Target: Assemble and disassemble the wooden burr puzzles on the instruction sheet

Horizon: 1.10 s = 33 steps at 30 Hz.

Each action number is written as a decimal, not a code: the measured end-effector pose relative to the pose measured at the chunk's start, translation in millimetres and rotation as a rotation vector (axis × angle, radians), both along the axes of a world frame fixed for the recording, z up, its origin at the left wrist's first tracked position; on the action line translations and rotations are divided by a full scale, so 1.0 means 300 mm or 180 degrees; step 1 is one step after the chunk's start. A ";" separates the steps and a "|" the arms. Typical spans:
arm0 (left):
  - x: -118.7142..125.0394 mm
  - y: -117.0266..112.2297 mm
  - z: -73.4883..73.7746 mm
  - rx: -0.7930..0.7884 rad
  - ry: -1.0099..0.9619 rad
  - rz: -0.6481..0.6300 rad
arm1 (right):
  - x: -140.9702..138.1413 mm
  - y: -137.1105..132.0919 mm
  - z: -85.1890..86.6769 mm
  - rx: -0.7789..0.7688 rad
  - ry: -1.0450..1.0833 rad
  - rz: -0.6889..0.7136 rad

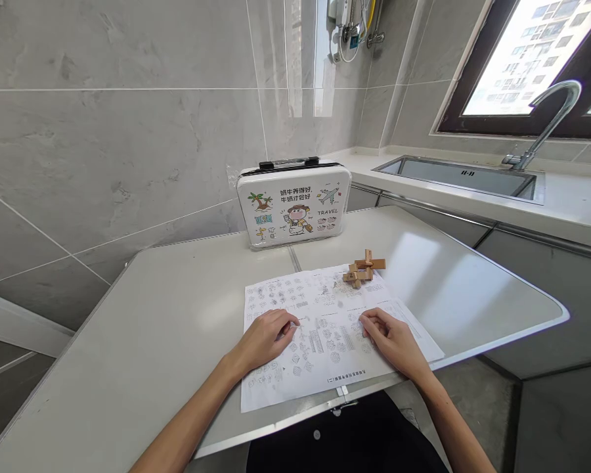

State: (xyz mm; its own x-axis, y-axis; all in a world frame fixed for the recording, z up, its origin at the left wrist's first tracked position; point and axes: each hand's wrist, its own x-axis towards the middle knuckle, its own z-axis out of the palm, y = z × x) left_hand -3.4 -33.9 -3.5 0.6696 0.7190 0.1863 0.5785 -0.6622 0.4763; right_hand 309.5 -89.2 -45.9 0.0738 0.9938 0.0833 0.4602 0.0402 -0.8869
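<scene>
A printed sheet (320,309) full of small diagrams lies on the white table (152,341) in front of me. My left hand (268,336) rests on the sheet's left half with its fingers curled down onto the paper, holding nothing. My right hand (391,338) rests on the right half, fingers bent with the tips touching the paper, also holding nothing. A wooden interlocking puzzle (364,268) sits on the sheet's far right corner, well beyond both hands.
A white tin case (295,203) with cartoon pictures and the word TRAVEL stands at the table's back edge against the tiled wall. A steel sink (463,176) with a tap (546,125) is set in the counter at the right, under a window.
</scene>
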 end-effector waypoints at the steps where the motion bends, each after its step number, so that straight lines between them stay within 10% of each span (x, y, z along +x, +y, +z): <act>1: 0.000 0.000 0.000 -0.0003 -0.0006 0.0004 | 0.000 0.000 0.001 0.0000 -0.0005 -0.0003; 33: -0.001 0.001 -0.001 0.0028 -0.0063 0.0012 | -0.006 -0.004 0.014 0.0046 -0.0024 -0.0016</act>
